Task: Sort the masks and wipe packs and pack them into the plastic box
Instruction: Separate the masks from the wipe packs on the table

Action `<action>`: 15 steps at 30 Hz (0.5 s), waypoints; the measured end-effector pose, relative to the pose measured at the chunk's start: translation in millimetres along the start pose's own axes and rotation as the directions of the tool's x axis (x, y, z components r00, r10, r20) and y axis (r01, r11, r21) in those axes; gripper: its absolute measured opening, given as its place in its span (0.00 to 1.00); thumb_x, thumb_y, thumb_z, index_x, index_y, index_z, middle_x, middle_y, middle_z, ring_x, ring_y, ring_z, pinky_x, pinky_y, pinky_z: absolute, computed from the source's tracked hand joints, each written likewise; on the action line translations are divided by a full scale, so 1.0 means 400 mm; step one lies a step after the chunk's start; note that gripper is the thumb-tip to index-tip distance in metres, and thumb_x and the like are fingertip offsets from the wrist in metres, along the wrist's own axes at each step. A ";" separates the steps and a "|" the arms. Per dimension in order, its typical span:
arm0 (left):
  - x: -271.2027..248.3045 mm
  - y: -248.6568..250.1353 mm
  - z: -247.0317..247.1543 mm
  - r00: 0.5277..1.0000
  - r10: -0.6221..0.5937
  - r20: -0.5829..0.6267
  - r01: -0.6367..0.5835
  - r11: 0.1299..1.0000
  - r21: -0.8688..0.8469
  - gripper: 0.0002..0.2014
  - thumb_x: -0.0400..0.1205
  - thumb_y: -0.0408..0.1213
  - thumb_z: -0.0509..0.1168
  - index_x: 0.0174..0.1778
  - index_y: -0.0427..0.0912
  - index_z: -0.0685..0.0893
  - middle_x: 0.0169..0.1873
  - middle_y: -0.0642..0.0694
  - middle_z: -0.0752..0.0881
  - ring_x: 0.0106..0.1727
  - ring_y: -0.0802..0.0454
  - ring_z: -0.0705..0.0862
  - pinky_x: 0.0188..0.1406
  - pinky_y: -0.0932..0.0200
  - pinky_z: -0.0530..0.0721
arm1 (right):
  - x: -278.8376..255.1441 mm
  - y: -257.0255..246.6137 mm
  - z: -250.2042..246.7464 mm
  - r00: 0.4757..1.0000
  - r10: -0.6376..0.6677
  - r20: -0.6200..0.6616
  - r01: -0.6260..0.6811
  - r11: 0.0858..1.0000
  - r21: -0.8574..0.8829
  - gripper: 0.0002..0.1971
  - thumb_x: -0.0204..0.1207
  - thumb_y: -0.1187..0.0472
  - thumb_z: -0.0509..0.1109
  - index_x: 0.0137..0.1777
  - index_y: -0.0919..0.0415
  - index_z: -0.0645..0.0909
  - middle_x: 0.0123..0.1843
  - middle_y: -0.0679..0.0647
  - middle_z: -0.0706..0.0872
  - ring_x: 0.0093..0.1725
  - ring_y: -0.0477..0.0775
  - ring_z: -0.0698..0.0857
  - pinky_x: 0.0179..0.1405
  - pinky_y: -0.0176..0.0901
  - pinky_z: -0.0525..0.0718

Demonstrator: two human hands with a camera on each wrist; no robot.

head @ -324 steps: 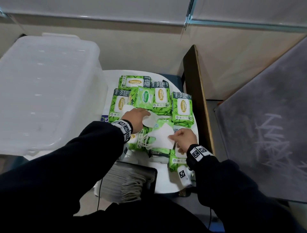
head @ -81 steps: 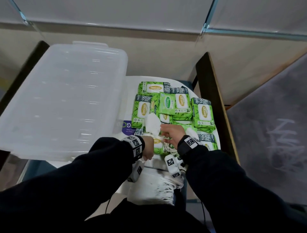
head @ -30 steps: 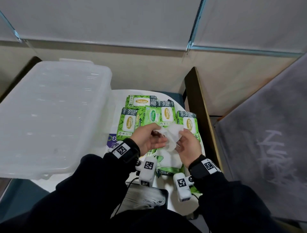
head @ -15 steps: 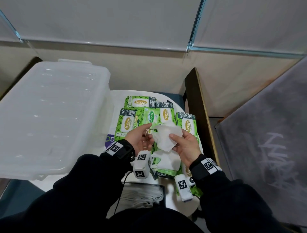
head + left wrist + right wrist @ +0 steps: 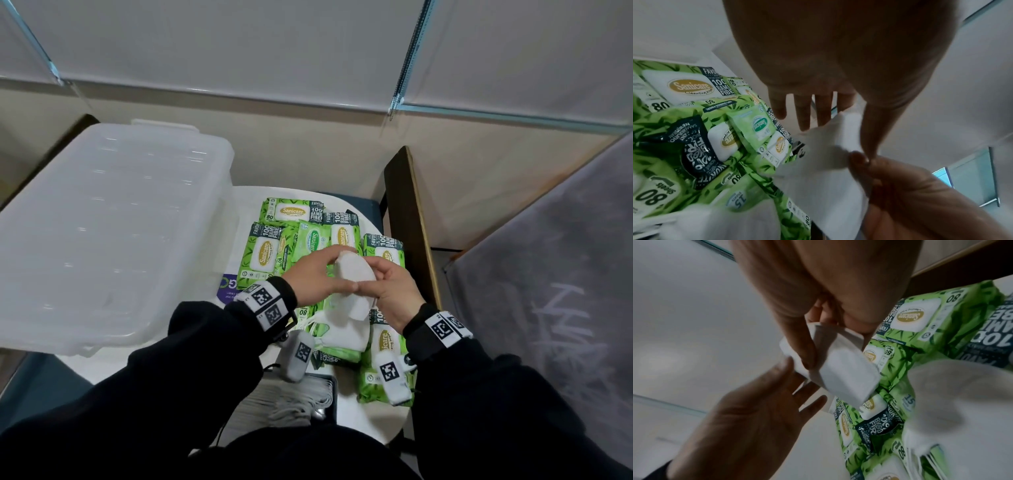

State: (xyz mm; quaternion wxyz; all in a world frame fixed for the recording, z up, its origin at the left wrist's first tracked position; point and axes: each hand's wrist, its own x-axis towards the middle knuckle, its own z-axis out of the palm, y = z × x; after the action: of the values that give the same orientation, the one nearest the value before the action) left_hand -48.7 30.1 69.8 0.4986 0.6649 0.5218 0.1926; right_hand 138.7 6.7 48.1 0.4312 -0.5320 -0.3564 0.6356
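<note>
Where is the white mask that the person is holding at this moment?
In the head view, the white mask is at centre, held between the left hand and the right hand, above the green wipe packs and right of the plastic box.

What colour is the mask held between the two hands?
White: the mask shows plainly in the right wrist view.

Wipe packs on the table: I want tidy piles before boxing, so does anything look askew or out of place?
Yes. The wipe packs overlap at different angles, not in squared piles, and loose white masks lie on top of them. The plastic box still has its lid on.
</note>
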 end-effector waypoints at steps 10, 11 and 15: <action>-0.007 -0.032 0.005 0.997 -0.082 0.003 0.080 0.966 -0.247 0.08 0.75 0.26 0.77 0.49 0.37 0.90 0.40 0.39 0.89 0.42 0.47 0.88 0.54 0.44 0.90 | -0.039 0.031 -0.032 0.986 0.056 -0.159 -0.048 0.997 0.059 0.06 0.71 0.70 0.82 0.38 0.61 0.88 0.40 0.59 0.90 0.40 0.60 0.87 0.44 0.51 0.85; -0.008 -0.032 0.009 0.994 -0.104 0.013 0.104 0.955 -0.279 0.12 0.74 0.25 0.78 0.52 0.39 0.90 0.39 0.42 0.86 0.42 0.48 0.87 0.56 0.44 0.90 | -0.042 0.035 -0.033 0.984 0.056 -0.170 -0.046 0.997 0.062 0.08 0.71 0.69 0.82 0.35 0.60 0.87 0.39 0.58 0.89 0.41 0.59 0.86 0.45 0.52 0.84; -0.009 -0.028 0.022 0.994 -0.112 -0.017 0.100 0.938 -0.332 0.12 0.72 0.35 0.83 0.49 0.43 0.91 0.40 0.44 0.92 0.46 0.45 0.91 0.58 0.46 0.90 | -0.051 0.040 -0.038 0.979 0.093 -0.183 -0.072 0.990 0.117 0.11 0.67 0.66 0.85 0.30 0.56 0.86 0.42 0.63 0.88 0.47 0.64 0.84 0.53 0.62 0.81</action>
State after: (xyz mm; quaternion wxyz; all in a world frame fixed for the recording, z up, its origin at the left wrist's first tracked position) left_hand -48.7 22.4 57.3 0.6032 0.5392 0.5259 0.2624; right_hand 152.2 -18.1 38.4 0.4646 -0.5794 -0.2561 0.6187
